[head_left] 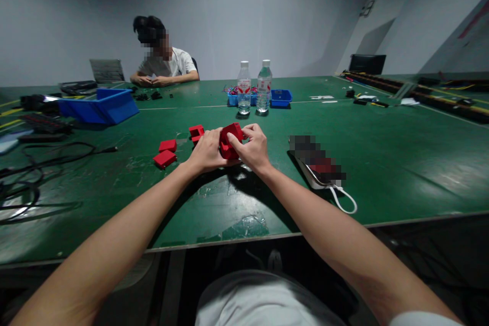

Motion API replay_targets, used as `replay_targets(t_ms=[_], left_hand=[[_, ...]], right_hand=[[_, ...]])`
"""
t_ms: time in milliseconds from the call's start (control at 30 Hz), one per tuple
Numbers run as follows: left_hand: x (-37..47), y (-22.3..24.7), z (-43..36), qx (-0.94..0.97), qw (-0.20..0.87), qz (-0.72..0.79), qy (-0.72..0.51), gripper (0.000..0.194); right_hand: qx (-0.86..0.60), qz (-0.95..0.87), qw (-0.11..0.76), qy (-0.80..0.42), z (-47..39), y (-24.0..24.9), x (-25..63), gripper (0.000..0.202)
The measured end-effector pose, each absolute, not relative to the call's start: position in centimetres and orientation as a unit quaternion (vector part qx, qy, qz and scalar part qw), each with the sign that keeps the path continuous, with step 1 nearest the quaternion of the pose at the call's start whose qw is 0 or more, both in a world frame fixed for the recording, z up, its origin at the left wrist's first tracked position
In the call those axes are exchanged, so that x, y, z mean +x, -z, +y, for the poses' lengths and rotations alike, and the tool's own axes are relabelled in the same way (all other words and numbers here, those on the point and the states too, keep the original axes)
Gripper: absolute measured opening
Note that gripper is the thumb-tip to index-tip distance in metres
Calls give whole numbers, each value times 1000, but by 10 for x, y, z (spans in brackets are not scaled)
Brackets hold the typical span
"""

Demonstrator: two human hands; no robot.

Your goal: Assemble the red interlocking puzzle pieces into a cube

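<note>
The largest thing around you is the room, with a plain pale wall (244, 15) that becomes darker towards the top. Before you spreads the green table (401, 163); its surface is glossy and scuffed, with a thin pale line running across it and some scraped patches near your edge. Behind its far side, on the left, sits a co-worker (171, 66) in a white shirt, with both forearms on the table. Along the right side lie long dark strips (416, 94), with yellow lines beside them. On the left stands a large blue bin (118, 107), and black cables (34, 165) lie in loops nearer to you. On your right is a phone-like device (319, 160), its screen blurred, with a white cable (353, 204). Your left hand (208, 150) and your right hand (254, 147) meet near the middle of the table; both grip one red block (232, 135), the right thumb pressing its front, while most left fingers are hidden. Beyond it, two water bottles (244, 91) stand before a small blue tray (281, 99). Other red pieces (165, 159) lie left of your hands. The smallest is the writing: red print on the bottle labels (263, 85), too small to read.
</note>
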State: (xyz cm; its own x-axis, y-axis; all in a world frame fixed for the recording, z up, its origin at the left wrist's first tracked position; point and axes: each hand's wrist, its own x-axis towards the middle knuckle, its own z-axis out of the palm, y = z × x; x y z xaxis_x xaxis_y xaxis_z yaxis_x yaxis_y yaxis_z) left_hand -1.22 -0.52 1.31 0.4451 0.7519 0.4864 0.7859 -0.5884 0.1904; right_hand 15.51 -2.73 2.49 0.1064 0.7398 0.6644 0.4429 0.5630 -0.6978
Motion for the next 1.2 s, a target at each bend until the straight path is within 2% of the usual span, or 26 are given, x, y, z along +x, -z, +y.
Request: replay_targets(t_ms=[267,567,1200], left_hand=[[-2,-19,-16,-823,64,-506,250,82],[2,-23,-22,-814,79,-533,216,85],[2,-19,-21,-814,74,-519,250,83]], right_hand=[[-466,-642,598,-113,-25,-21,155,18],[-516,-625,574,-113,-24,-22,154,19],[-516,-641,553,-133,-22,-21,154,20]])
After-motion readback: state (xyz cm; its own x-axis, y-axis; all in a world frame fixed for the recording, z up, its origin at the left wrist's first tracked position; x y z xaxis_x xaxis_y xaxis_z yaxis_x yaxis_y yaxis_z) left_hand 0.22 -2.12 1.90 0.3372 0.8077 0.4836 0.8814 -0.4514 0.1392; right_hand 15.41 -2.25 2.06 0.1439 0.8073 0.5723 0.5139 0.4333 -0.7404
